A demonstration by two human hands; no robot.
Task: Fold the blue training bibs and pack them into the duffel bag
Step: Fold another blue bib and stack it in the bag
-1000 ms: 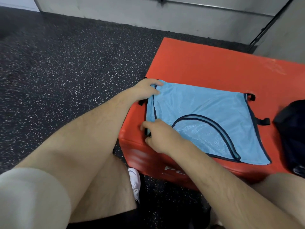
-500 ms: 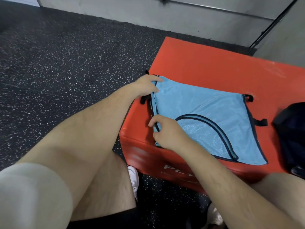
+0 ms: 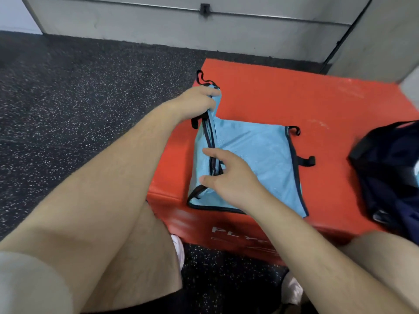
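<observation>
Bib (image 3: 256, 159) edge raised by left hand (image 3: 195, 103); right hand (image 3: 231, 177) pinches hem.

Part-folded blue bib (image 3: 256, 155) near navy duffel bag (image 3: 390, 168)

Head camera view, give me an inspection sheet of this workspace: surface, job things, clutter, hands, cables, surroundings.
Surface: red padded box standing on the floor, white lettering on its near side.
Job's things: blue bib lies on the box, its left edge raised off the top; dark duffel bag at the box's right end, partly out of frame.
Clutter: nothing seen.
Hands: left hand grips the bib's far left corner and holds it up; right hand holds the near part of the same edge.
Cables: nothing seen.
Surroundings: speckled dark floor, grey wall behind, a white shoe below the box.
</observation>
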